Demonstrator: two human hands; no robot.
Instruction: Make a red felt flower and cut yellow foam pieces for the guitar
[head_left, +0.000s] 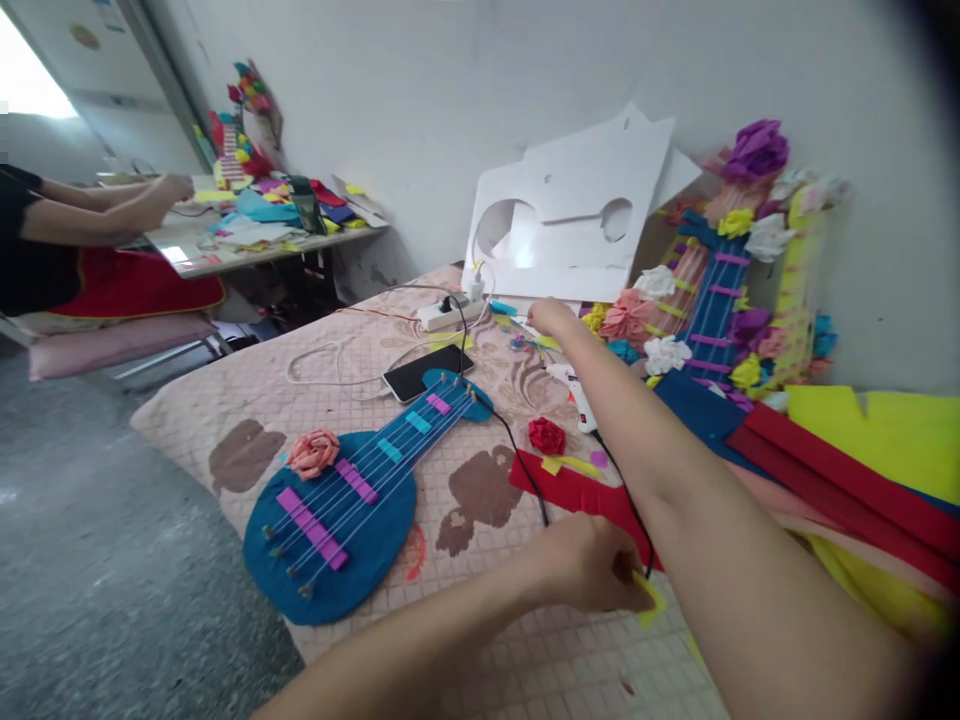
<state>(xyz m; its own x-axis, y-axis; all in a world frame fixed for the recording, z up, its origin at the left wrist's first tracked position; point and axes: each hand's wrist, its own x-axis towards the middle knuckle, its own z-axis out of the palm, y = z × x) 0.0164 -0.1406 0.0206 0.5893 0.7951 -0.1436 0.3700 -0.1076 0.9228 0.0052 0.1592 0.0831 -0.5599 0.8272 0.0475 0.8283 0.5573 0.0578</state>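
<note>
Two at work: my left hand (589, 562) pinches a yellow scrap (652, 603) on the near side, right of the blue guitar (394, 492); my right hand (553, 318) stretches far, past the glue gun (583, 402), grip I can't tell — likely fetching, calling for careful pick-up

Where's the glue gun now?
In the head view, the glue gun sits right of centre on the cloth, between the red flower and the right forearm.

Left of the glue gun (583, 403) on the tablecloth (202, 400) lies the toy guitar (367, 535) — the phone (424, 375) behind its neck (409, 433), the power strip (437, 318) behind that, the board (570, 190) rearmost.
</note>
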